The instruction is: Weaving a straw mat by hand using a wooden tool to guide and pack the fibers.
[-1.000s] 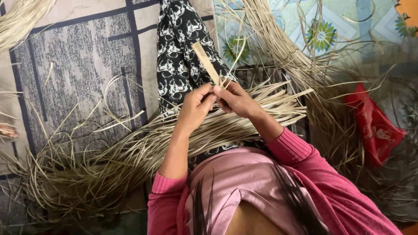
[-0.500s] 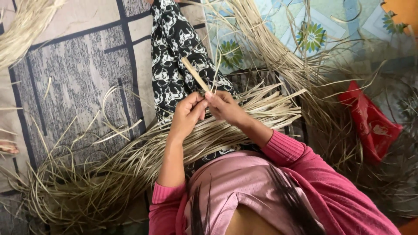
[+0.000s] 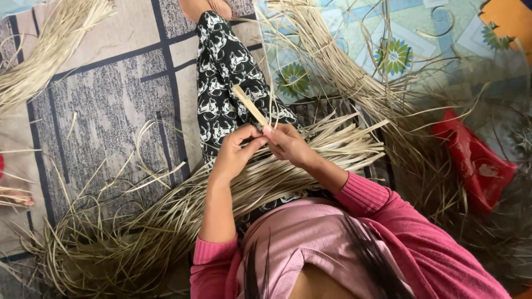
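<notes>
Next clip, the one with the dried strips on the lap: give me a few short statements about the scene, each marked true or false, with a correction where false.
1. Both hands meet at a flat pale stick. True.
2. The left hand rests flat on the patterned mat. False: it is raised over the lap, fingers at the stick's near end.
3. A bundle of dried strips lies across the lap. True.
4. The red packet lies on the person's left. False: it lies to their right, among loose strips.
5. The right hand wears a glove. False: it is bare.
</notes>
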